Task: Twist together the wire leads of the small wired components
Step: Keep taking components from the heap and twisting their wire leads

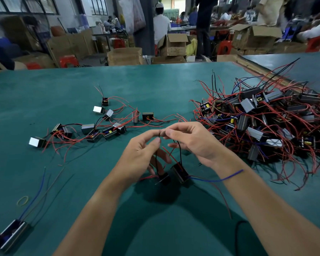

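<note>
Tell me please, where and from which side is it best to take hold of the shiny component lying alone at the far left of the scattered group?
Probably by the two long sides of the shiny component's boxy body, coming from above. It lies flat on the green table, set a little apart on its left, so fingers have room there. Its red leads trail off to the right and tangle with neighbours, so pulling on them would likely drag those along.

Two hands (142, 152), two held components (180, 172), one rubber band (23, 200).

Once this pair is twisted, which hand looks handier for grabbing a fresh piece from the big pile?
Probably the right hand: the big pile lies on its side. The left hand sits nearer the scattered components.
</note>
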